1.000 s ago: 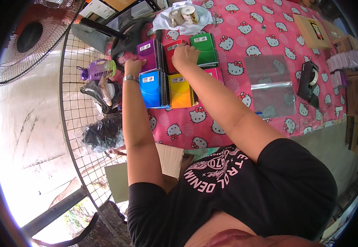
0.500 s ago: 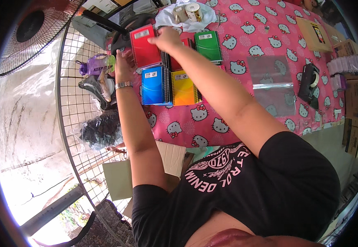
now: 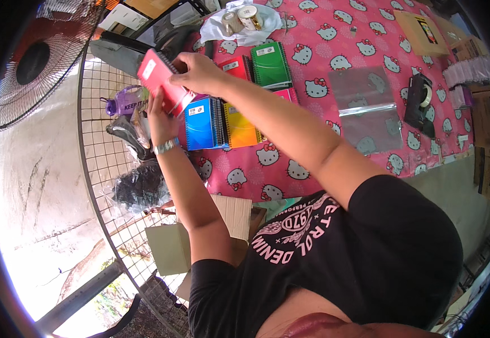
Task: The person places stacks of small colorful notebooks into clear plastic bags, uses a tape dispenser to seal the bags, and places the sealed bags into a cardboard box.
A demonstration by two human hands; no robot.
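- A red notebook [image 3: 163, 82] is held tilted at the table's left end, just beyond the blue notebook [image 3: 201, 124].
- The left hand [image 3: 159, 121] grasps its lower edge; the right hand [image 3: 199, 74] pinches its right side.
- Beside it, yellow [image 3: 240, 127], green [image 3: 270, 65] and more red notebooks [image 3: 234, 67] lie in close rows.
- Pink cloth [image 3: 325, 59] printed with white cat faces covers the table.
- Farther right lie a clear plastic sleeve [image 3: 366, 121] and a black tape dispenser [image 3: 415, 104]; a white plastic bag [image 3: 214, 28] sits at the far side.
- On the left, a purple bottle [image 3: 122, 106] stands near a wire grid [image 3: 101, 190], with a fan [image 3: 32, 63] farther out.
- Cardboard boxes [image 3: 488, 123] stack at the right edge.
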